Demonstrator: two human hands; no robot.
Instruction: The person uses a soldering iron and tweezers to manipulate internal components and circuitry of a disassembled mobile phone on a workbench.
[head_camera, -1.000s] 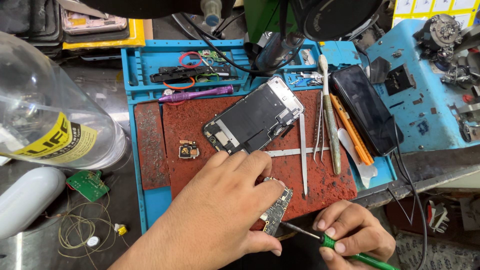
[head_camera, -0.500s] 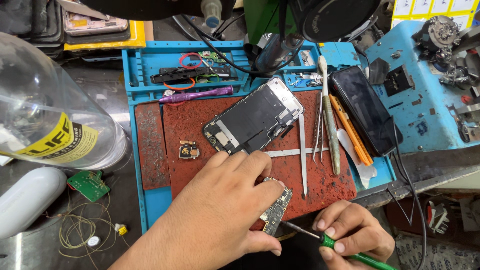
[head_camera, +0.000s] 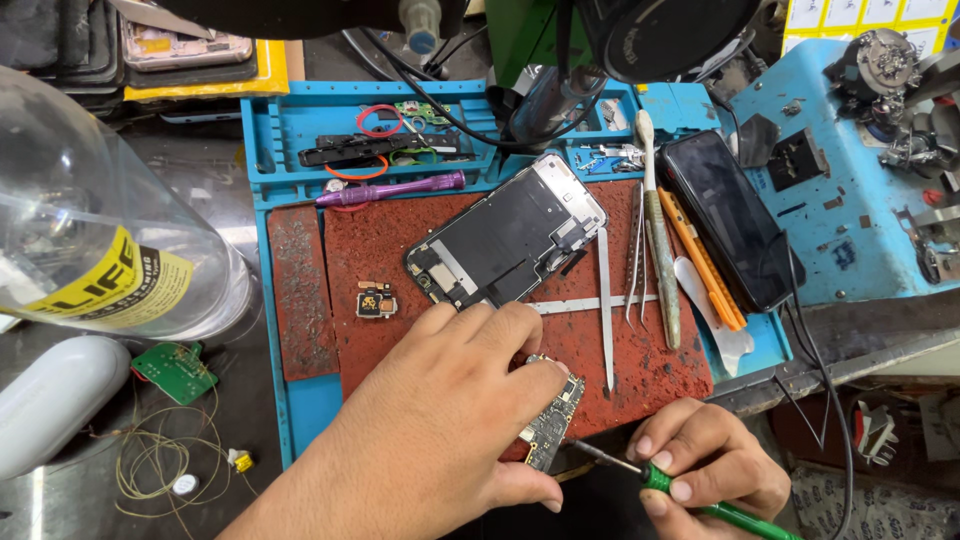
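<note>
Opened phone (head_camera: 505, 238), tweezers (head_camera: 636, 250), perhaps clutter.

Two hands (head_camera: 440, 430). One circuit board (head_camera: 552, 425), one green screwdriver (head_camera: 700, 500), one opened phone frame (head_camera: 505, 240), one black phone (head_camera: 725, 215), one purple screwdriver (head_camera: 390, 190), one clear bottle (head_camera: 90, 240).

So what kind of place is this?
Probably a phone repair bench: an opened phone lies on a work mat, tweezers lie beside it, and hands hold a circuit board and screwdriver.
</note>
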